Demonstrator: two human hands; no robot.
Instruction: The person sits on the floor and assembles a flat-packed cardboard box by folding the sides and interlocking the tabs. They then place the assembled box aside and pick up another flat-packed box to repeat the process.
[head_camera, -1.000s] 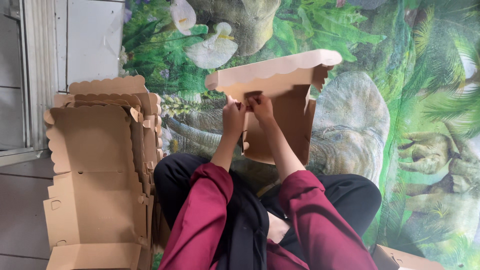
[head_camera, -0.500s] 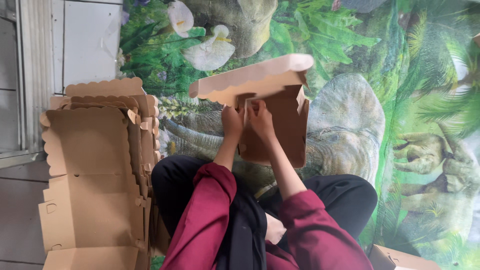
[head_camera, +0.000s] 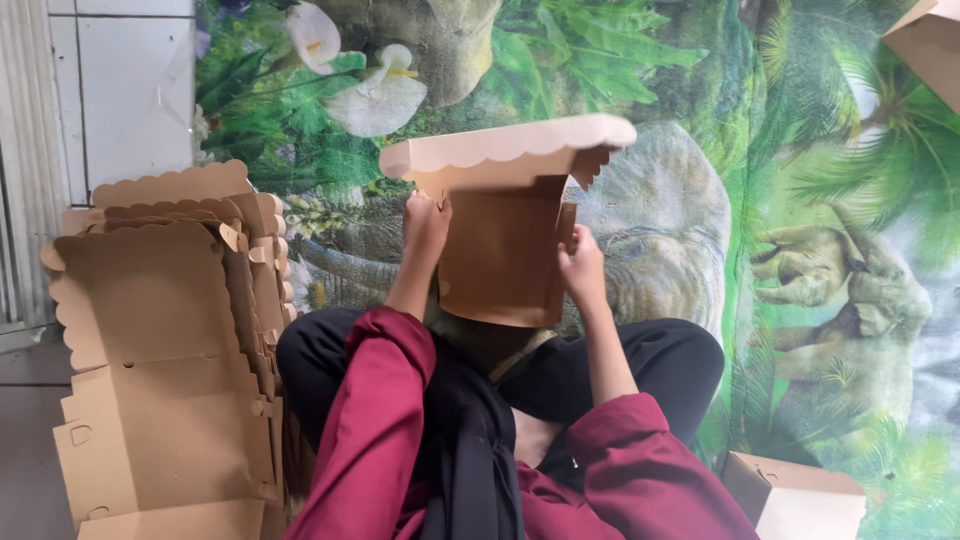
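head | l+r hands (head_camera: 425, 228) (head_camera: 582, 262) hold scalloped kraft cardboard box (head_camera: 505, 240)

hidden: left fingers (head_camera: 418, 212) behind cardboard box (head_camera: 505, 250) | cut off: corner box (head_camera: 925, 40)

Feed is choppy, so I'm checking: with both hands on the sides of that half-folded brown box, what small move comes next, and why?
Probably press the side walls inward. The left hand and right hand grip opposite edges of the cardboard box, and its scalloped lid flap stands open on top, so the body looks not yet squared.
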